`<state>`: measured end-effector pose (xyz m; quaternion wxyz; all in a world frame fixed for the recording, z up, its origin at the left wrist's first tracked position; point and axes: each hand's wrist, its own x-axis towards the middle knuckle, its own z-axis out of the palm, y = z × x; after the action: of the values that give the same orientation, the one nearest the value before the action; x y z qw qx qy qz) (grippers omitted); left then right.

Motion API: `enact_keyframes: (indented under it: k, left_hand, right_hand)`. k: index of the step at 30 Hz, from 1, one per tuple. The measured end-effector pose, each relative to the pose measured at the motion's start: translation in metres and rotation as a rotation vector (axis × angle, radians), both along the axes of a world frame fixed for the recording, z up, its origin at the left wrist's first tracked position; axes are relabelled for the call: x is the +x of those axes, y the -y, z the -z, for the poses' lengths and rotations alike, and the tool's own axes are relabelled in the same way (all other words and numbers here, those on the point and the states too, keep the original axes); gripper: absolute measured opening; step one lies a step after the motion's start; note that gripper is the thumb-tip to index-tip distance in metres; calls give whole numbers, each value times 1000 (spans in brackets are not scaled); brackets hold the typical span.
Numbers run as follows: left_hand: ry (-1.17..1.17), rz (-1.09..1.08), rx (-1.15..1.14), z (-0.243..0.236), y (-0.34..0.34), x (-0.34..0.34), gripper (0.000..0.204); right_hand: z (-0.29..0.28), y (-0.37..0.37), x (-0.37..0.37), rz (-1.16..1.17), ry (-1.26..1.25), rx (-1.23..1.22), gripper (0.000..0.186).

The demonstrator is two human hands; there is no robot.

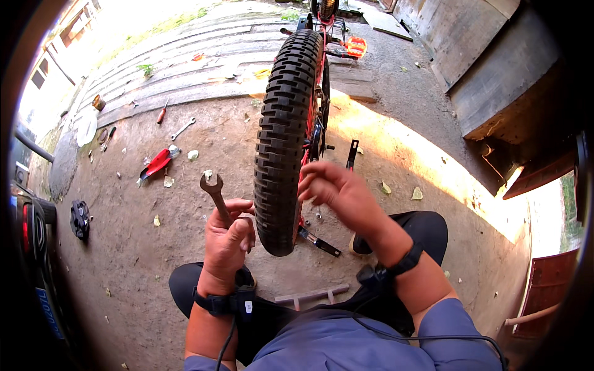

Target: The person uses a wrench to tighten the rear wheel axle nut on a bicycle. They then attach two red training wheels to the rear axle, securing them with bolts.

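A bicycle stands in front of me, its knobbly black tyre (284, 111) upright in the middle and its red frame and rim partly hidden behind it. My left hand (229, 230) grips an open-end wrench (215, 196), jaw up, beside the tyre's lower left side. My right hand (330, 191) is at the wheel's right side with bent fingers; what its fingertips hold, if anything, is hidden. A black and silver bracket (318, 240) lies low behind the tyre, and another dark strip (352, 154) stands out farther right.
Tools lie left: a red-handled screwdriver (162, 113), a spanner (184, 127), a red part (157, 164) and a black object (80, 219). A car (31, 241) is at far left, planks (185, 49) behind, wooden panels (489, 74) at right, a grey bar piece (312, 294) between my legs.
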<state>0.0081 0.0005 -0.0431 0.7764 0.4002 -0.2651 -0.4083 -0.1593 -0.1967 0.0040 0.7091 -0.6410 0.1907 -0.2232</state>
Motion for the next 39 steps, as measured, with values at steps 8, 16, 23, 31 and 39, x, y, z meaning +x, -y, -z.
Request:
enact_keyframes:
  k: [8,16,23,31,39]
  left_hand:
    - [-15,-21,3,2,1,1,40]
    - [-23,-44,10,3,4,1,39]
    - [-9,-53,25,5,4,2,40]
    - [-49,-69,56,1,9,0,42]
    - [-30,-45,11,1,18,-5,69]
  right_hand:
    - [28,88,29,231,-239,15,41]
    - [38,115,65,346,-148,9,30]
    - [38,133,64,213,-248,-31,34]
    - [51,145,67,173,-126,-28,33]
    - [51,142,73,166,-83,-29,37]
